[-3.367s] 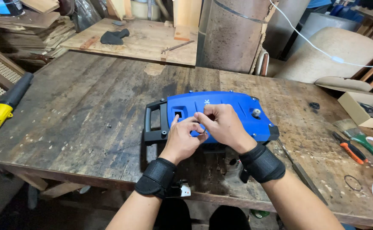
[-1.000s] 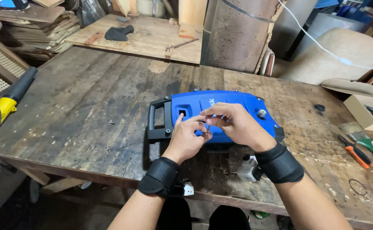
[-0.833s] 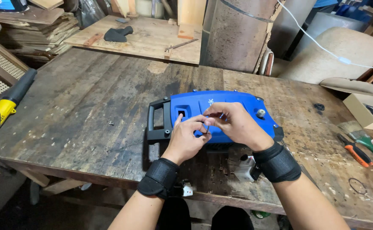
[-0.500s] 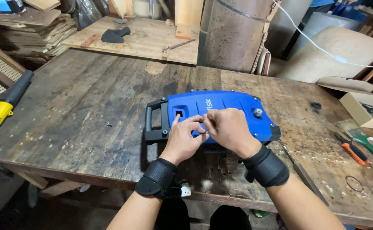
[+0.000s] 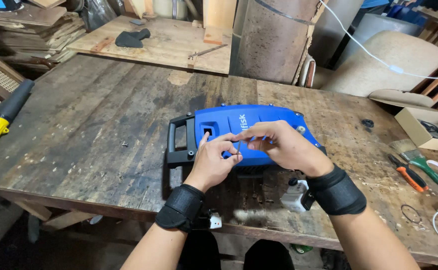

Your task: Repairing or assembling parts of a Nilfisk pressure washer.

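Blue plastic machine housing with black handle (image 5: pixel 249 131) flat on worn wooden surface (image 5: pixel 79 125), left hand (image 5: pixel 214 162) and right hand (image 5: pixel 284 147) over it, fingertips pinched together on thin dark metal pin (image 5: pixel 239 148), orange-handled pliers (image 5: pixel 406 173) well apart at right

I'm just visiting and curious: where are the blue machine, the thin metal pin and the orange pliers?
blue machine (image 5: pixel 274 117): head view, top cover.
thin metal pin (image 5: pixel 239 148): head view, shaft between fingers.
orange pliers (image 5: pixel 410 177): head view, orange handle.
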